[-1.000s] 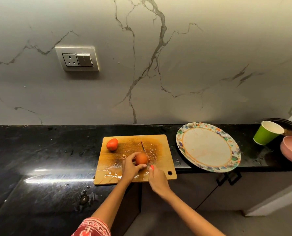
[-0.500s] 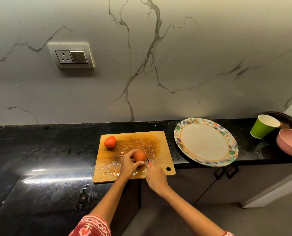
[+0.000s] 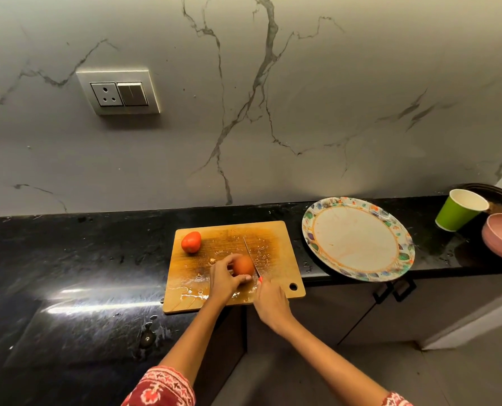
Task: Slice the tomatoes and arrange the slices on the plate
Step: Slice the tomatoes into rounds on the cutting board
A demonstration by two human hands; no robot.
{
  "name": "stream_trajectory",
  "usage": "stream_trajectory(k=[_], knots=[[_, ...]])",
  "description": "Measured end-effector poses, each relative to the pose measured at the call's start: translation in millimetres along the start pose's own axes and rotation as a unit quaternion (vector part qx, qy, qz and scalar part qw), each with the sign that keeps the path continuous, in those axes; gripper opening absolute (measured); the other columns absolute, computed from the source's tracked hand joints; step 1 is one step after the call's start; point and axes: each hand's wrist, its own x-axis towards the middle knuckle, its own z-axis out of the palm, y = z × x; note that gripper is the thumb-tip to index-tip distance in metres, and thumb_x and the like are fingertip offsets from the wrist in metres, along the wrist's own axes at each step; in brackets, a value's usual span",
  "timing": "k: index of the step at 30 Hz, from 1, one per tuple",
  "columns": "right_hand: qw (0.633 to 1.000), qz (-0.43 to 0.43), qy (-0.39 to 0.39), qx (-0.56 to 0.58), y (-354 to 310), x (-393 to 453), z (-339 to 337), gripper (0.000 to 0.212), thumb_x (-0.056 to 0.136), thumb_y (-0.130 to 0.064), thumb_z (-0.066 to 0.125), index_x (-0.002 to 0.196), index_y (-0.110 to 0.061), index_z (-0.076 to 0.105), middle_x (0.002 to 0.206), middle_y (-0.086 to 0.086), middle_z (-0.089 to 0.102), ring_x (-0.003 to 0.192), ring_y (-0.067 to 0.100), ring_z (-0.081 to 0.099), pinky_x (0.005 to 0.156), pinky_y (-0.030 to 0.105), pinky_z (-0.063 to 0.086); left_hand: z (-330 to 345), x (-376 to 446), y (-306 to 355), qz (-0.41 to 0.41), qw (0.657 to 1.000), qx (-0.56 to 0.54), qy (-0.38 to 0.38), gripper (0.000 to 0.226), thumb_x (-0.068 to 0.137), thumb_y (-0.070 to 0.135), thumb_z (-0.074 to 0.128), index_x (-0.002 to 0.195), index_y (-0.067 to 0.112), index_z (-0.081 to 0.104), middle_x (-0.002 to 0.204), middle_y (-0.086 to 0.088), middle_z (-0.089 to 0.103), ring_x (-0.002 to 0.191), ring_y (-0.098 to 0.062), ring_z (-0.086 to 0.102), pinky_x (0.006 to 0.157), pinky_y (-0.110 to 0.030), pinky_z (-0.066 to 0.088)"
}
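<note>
On a wet wooden cutting board (image 3: 276, 253), the left hand (image 3: 225, 278) grips a round orange-red tomato (image 3: 243, 265), fingers curled over its far side and thumb along its near side. Just right of that grip, the thin steel knife blade (image 3: 250, 253) rests against the tomato's right side, its handle held in the right hand (image 3: 271, 300). A second red tomato (image 3: 191, 242) lies left of and beyond the grip. Well right sits a round floral-rimmed plate (image 3: 358, 238) on the black stone counter (image 3: 77, 259).
</note>
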Motion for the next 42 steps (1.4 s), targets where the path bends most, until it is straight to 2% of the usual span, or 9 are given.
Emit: stream_trajectory(k=[3,9,13,16,22,29,34,38,42], knots=[[1.000,0.008,-0.004,0.016,-10.9,14.2,-2.4,0.030,0.101,-0.023,0.031,0.118,-0.006,0.050,0.115,0.014,0.060,0.106,0.031,0.058,0.081,0.035,0.045,0.8,-3.1,-1.1,0.024,1.000,0.001,0.005,0.052,0.063,0.003,0.081,0.111,0.009,0.063,0.115,-0.007,0.062,0.106,-0.016,0.055,0.082,-0.019,0.044],[1.000,-0.015,-0.001,-0.006,1.1,1.9,2.5,0.032,0.102,-0.023,0.028,0.125,-0.009,0.045,0.119,0.012,0.057,0.109,0.029,0.057,0.078,0.033,0.042,-3.3,-0.9,2.2,0.005,1.000,-0.012,-0.003,0.054,0.062,0.002,0.081,0.112,0.010,0.062,0.118,-0.006,0.059,0.105,-0.012,0.051,0.081,-0.018,0.043],[1.000,-0.009,0.000,-0.002,-3.0,8.6,2.4,0.030,0.102,-0.022,0.029,0.120,-0.007,0.048,0.115,0.014,0.060,0.105,0.030,0.059,0.079,0.035,0.045,-2.4,-3.2,2.7,0.000,1.000,-0.011,-0.005,0.053,0.061,0.002,0.081,0.110,0.011,0.063,0.115,-0.003,0.059,0.103,-0.012,0.052,0.080,-0.016,0.044],[1.000,-0.004,0.001,0.005,-9.5,13.4,2.3,0.029,0.101,-0.021,0.031,0.118,-0.006,0.050,0.116,0.013,0.060,0.105,0.029,0.059,0.080,0.035,0.045,-4.5,-2.8,1.6,0.000,1.000,-0.011,-0.011,0.052,0.062,0.003,0.081,0.110,0.011,0.062,0.112,0.002,0.058,0.104,-0.012,0.052,0.074,-0.007,0.041],[0.999,-0.018,-0.007,-0.030,4.1,-2.4,4.9,0.030,0.102,-0.021,0.030,0.125,-0.007,0.042,0.118,0.013,0.058,0.110,0.030,0.057,0.080,0.034,0.043,-8.7,-0.2,4.7,-0.010,1.000,0.007,-0.024,0.053,0.065,0.004,0.079,0.114,0.011,0.060,0.111,0.005,0.051,0.103,-0.008,0.045,0.068,-0.003,0.034],[1.000,-0.011,-0.006,-0.013,-3.0,7.9,5.9,0.031,0.102,-0.021,0.029,0.123,-0.006,0.046,0.120,0.014,0.058,0.110,0.030,0.057,0.083,0.036,0.045,-8.2,0.8,2.6,-0.004,1.000,0.003,-0.027,0.052,0.063,0.004,0.080,0.111,0.010,0.061,0.114,0.000,0.057,0.103,-0.011,0.050,0.070,-0.006,0.038],[1.000,-0.001,-0.016,-0.025,9.3,-5.0,8.5,0.032,0.102,-0.021,0.029,0.128,-0.008,0.042,0.118,0.015,0.059,0.110,0.031,0.057,0.082,0.037,0.045,-8.2,0.7,3.1,-0.012,1.000,0.001,-0.027,0.052,0.065,0.001,0.078,0.114,0.009,0.060,0.111,0.003,0.051,0.102,-0.009,0.045,0.065,-0.005,0.037],[1.000,0.007,-0.014,-0.014,-2.8,8.7,7.5,0.030,0.102,-0.019,0.029,0.122,-0.005,0.046,0.119,0.016,0.058,0.109,0.031,0.057,0.082,0.036,0.044,-6.2,1.0,1.5,-0.011,1.000,-0.001,-0.028,0.052,0.063,0.003,0.080,0.111,0.011,0.061,0.114,-0.001,0.056,0.103,-0.012,0.050,0.073,-0.010,0.039],[0.999,0.017,-0.022,-0.026,4.4,3.6,9.8,0.029,0.101,-0.017,0.031,0.123,-0.006,0.045,0.118,0.016,0.059,0.110,0.032,0.057,0.082,0.037,0.045,-6.8,2.7,2.0,-0.012,1.000,0.000,-0.025,0.053,0.063,0.004,0.080,0.112,0.010,0.061,0.115,-0.001,0.057,0.101,-0.011,0.050,0.067,-0.009,0.039]])
